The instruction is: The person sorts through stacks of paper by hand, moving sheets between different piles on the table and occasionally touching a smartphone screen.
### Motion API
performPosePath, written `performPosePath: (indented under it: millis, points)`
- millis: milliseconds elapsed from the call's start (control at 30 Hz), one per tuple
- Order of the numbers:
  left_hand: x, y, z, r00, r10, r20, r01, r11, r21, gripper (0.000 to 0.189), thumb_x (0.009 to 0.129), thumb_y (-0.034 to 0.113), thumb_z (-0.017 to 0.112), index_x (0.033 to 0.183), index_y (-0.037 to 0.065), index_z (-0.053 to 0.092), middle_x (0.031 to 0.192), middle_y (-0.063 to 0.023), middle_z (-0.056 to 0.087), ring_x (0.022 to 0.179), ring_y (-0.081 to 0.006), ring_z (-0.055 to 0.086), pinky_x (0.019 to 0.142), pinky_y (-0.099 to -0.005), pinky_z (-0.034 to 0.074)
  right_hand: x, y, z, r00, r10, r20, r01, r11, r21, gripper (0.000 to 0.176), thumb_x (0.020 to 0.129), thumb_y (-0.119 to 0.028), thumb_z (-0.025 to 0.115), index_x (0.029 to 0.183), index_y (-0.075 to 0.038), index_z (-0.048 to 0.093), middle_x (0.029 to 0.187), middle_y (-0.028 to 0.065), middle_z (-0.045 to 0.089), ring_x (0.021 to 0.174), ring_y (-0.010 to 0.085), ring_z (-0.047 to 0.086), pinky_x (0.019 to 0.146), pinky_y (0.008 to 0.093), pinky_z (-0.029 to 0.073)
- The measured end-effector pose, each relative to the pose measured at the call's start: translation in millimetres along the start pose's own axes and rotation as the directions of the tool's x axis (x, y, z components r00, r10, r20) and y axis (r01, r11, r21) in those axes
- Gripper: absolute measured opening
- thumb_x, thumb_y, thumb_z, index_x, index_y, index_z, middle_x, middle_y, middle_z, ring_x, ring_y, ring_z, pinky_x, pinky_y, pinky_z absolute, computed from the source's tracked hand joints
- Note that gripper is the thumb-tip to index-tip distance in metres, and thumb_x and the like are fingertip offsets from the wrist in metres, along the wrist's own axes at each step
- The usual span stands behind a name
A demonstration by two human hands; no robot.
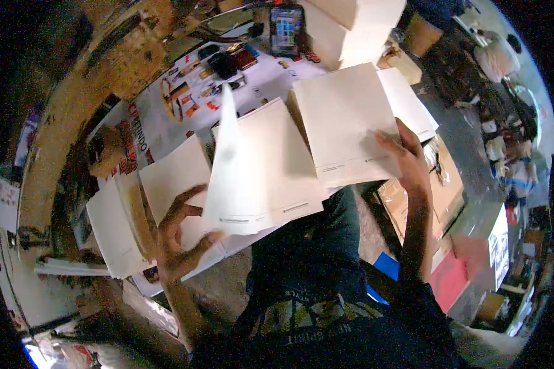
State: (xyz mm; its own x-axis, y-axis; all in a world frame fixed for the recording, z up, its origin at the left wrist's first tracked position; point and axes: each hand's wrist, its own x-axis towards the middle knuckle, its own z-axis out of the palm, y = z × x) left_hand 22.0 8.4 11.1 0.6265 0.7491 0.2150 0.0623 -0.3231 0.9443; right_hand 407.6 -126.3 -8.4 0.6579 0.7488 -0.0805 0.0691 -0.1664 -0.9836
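Observation:
My right hand (406,150) grips the right edge of a cream paper sheet (345,117), its thumb on the face of the sheet. This sheet lies over the right-hand stack and has small print along its lower edge. Left of it is another paper stack (277,154), whose top sheet (228,160) is lifted and curled along its left side. My left hand (181,234) is beside that curled sheet, thumb and fingers apart in a C shape, with the thumb tip right at its lower corner. Under these fingers lies a further paper stack (175,178).
More paper stacks lie at the far left (117,227) and far right (406,101). A phone (287,31) and a dark object (224,63) are at the back of the printed table cover (160,117). Cardboard (446,184) and a red panel (450,280) are at right.

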Motion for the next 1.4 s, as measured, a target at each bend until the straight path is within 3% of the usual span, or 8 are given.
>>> performPosePath:
  millis: [167, 367, 500, 767, 967, 1067, 1167, 1400]
  points:
    - [-24.1, -5.5, -13.9, 0.964, -0.235, 0.122, 0.042, 0.590, 0.806, 0.086, 0.055, 0.059, 0.079, 0.119, 0.012, 0.046, 0.149, -0.0205, 0.027, 0.136, -0.0419, 0.027, 0.111, -0.0628, 0.006, -40.1, 7.7, 53.6, 0.996, -0.023, 0.085, 0.027, 0.999, -0.047, 0.062, 0.090, -0.014, 0.058, 0.143, -0.002, 0.029, 0.113, 0.0147, 0.063, 0.107, 0.0236, 0.060, 0.098, 0.0332, 0.042]
    - [-37.7, -21.6, -35.9, 0.989, -0.125, 0.078, -0.012, 0.460, 0.888, 0.045, 0.076, 0.037, 0.073, 0.103, 0.004, 0.058, 0.113, -0.0103, 0.062, 0.117, -0.0322, 0.053, 0.113, -0.0504, 0.021, -64.3, 3.3, 106.8, 0.989, 0.107, 0.106, -0.103, 0.994, -0.037, 0.057, 0.090, -0.017, 0.061, 0.137, 0.003, 0.036, 0.123, 0.0170, 0.057, 0.118, 0.0232, 0.052, 0.100, 0.0329, 0.040]
    - [-68.3, -33.2, -63.3, 0.855, -0.458, -0.242, 0.518, 0.772, 0.369, 0.017, 0.083, 0.020, 0.068, 0.080, 0.004, 0.065, 0.077, -0.0069, 0.065, 0.073, -0.0235, 0.064, 0.093, -0.0367, 0.046, -66.9, -19.0, 117.2, 0.952, 0.301, 0.060, -0.294, 0.950, -0.103, 0.048, 0.086, -0.018, 0.068, 0.124, 0.003, 0.048, 0.117, 0.0154, 0.060, 0.113, 0.0210, 0.055, 0.095, 0.0315, 0.044]
    - [-133.3, -86.3, -91.5, 0.455, -0.358, -0.815, -0.109, 0.886, -0.450, 0.056, 0.091, 0.029, 0.058, 0.138, 0.004, 0.040, 0.137, -0.0110, 0.045, 0.120, -0.0242, 0.048, 0.097, -0.0384, 0.043, -58.5, -6.9, 131.9, 0.977, -0.059, 0.205, 0.039, 0.994, 0.101, 0.057, 0.085, -0.017, 0.069, 0.133, 0.001, 0.043, 0.110, 0.0146, 0.064, 0.102, 0.0220, 0.061, 0.094, 0.0343, 0.046]
    - [-146.7, -147.4, -109.1, 0.694, -0.382, -0.611, -0.153, 0.750, -0.643, 0.054, 0.094, 0.038, 0.049, 0.138, 0.008, 0.041, 0.137, -0.0121, 0.046, 0.122, -0.0275, 0.047, 0.102, -0.0406, 0.040, -94.7, -10.2, 233.2, 0.872, -0.148, 0.467, 0.104, 0.987, 0.119, 0.067, 0.094, -0.015, 0.055, 0.144, 0.002, 0.015, 0.110, 0.0206, 0.063, 0.101, 0.0213, 0.061, 0.089, 0.0315, 0.047]
    - [-81.6, -69.1, -86.8, 0.579, -0.562, -0.591, 0.793, 0.559, 0.244, 0.045, 0.094, 0.037, 0.051, 0.126, 0.004, 0.053, 0.126, -0.0170, 0.052, 0.120, -0.0248, 0.049, 0.099, -0.0370, 0.041, -103.1, 24.2, 291.7, 0.755, -0.164, 0.634, 0.075, 0.983, 0.165, 0.071, 0.091, -0.014, 0.056, 0.145, 0.004, 0.012, 0.117, 0.0255, 0.058, 0.104, 0.0293, 0.059, 0.092, 0.0359, 0.046]
    - [-60.4, -35.7, -91.4, 0.629, -0.488, -0.605, 0.752, 0.581, 0.313, 0.024, 0.091, 0.016, 0.060, 0.109, 0.000, 0.060, 0.103, -0.0128, 0.061, 0.096, -0.0191, 0.058, 0.082, -0.0317, 0.047, -124.7, 36.4, 296.3, 0.636, -0.533, 0.558, 0.563, 0.815, 0.137, 0.071, 0.084, -0.002, 0.051, 0.144, 0.005, 0.015, 0.139, 0.0208, 0.039, 0.129, 0.0268, 0.037, 0.105, 0.0337, 0.032]
    - [-131.5, -109.4, -258.4, 0.731, 0.095, -0.675, 0.378, 0.768, 0.517, 0.036, 0.093, 0.026, 0.055, 0.120, 0.003, 0.055, 0.118, -0.0116, 0.058, 0.105, -0.0235, 0.055, 0.091, -0.0329, 0.045, -121.0, -34.8, 248.0, 0.505, -0.274, 0.819, 0.147, 0.962, 0.231, 0.052, 0.090, -0.014, 0.062, 0.135, -0.006, 0.037, 0.117, 0.0168, 0.059, 0.104, 0.0224, 0.062, 0.082, 0.0332, 0.055]
